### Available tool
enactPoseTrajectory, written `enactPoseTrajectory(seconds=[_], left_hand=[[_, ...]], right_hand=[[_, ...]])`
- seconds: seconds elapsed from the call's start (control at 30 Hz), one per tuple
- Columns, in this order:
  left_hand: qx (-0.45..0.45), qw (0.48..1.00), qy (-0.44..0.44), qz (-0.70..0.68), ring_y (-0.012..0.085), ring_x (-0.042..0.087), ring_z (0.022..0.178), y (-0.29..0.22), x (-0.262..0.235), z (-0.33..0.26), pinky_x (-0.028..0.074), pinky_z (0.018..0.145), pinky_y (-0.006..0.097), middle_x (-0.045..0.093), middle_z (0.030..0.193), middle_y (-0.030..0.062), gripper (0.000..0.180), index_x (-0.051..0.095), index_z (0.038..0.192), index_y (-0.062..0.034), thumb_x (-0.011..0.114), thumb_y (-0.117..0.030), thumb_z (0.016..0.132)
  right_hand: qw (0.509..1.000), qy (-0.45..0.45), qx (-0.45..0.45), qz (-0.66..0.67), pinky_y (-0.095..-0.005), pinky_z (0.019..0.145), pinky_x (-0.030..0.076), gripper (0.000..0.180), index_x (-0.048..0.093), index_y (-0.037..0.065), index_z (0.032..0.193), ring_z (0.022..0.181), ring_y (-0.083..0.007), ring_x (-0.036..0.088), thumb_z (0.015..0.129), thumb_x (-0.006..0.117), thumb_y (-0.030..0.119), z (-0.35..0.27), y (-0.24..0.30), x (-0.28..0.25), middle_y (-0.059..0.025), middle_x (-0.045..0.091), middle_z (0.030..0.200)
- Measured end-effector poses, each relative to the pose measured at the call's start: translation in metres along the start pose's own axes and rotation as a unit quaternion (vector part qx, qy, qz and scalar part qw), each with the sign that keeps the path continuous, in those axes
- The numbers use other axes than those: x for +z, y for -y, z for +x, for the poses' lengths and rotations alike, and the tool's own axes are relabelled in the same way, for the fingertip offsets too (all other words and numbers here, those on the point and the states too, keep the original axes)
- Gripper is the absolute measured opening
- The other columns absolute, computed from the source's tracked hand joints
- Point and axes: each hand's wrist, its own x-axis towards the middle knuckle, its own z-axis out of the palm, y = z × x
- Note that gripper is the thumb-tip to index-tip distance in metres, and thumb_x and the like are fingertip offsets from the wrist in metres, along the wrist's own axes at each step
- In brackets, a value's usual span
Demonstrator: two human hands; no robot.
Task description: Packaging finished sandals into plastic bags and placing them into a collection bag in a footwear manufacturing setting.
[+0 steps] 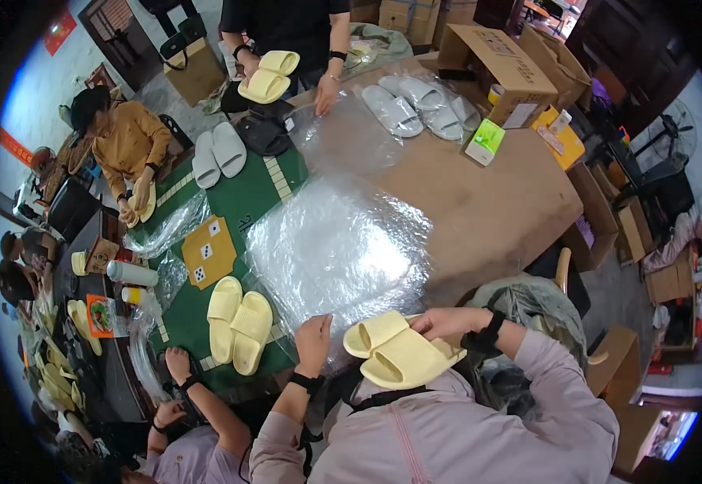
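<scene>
My right hand (pixel 445 322) grips a pair of pale yellow slippers (pixel 406 360) at their heel end, held up in front of my chest. Their open toes point left. My left hand (pixel 313 345) is closed at the near edge of a large clear plastic bag (pixel 327 250), which lies flat and shiny on the table; its fingers seem to pinch the film. Another pair of yellow slippers (pixel 240 324) rests on the green mat (pixel 230 202), left of the bag.
Across the table a person in black holds yellow slippers (pixel 269 78) beside another clear bag (pixel 343 133). White slippers (pixel 415 105), a cardboard box (pixel 500 73) and a green packet (pixel 485 143) stand at the far right. Two people work on the left, near a bottle (pixel 131 273).
</scene>
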Motion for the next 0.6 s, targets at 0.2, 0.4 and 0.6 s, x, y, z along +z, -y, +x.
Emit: enactPoseTrajectory(seconds=[0.2, 0.4, 0.6], left_hand=[[0.035, 0.996, -0.044, -0.063, 0.0315, 0.060, 0.073, -0.034, -0.013, -0.009, 0.048, 0.065, 0.037, 0.063, 0.081, 0.0141, 0.021, 0.066, 0.095, -0.0053, 0.054, -0.020, 0.087], [0.131, 0.988, -0.076, -0.030, 0.0286, 0.060, 0.081, -0.071, -0.014, -0.014, 0.048, 0.069, 0.035, 0.064, 0.090, 0.0128, 0.016, 0.066, 0.094, -0.0024, 0.059, -0.008, 0.081], [0.177, 0.980, -0.087, -0.003, 0.0293, 0.055, 0.092, -0.101, -0.016, -0.014, 0.045, 0.080, 0.038, 0.061, 0.100, 0.0108, 0.018, 0.066, 0.094, -0.0047, 0.062, -0.009, 0.076]], right_hand=[[0.972, -0.136, -0.074, -0.179, -0.0271, 0.081, 0.041, 0.024, 0.057, -0.003, 0.103, 0.091, -0.0155, 0.052, 0.081, 0.051, 0.004, 0.013, -0.019, -0.001, -0.0051, 0.053, 0.100], [0.837, -0.300, -0.077, -0.451, -0.0435, 0.073, 0.042, 0.023, 0.055, 0.001, 0.092, 0.090, -0.0320, 0.051, 0.074, 0.054, 0.016, 0.013, -0.015, 0.017, -0.0145, 0.049, 0.095], [0.801, -0.257, -0.150, -0.520, -0.0453, 0.072, 0.040, 0.024, 0.055, 0.001, 0.094, 0.089, -0.0317, 0.051, 0.073, 0.053, 0.014, 0.028, 0.003, 0.036, -0.0141, 0.049, 0.093]])
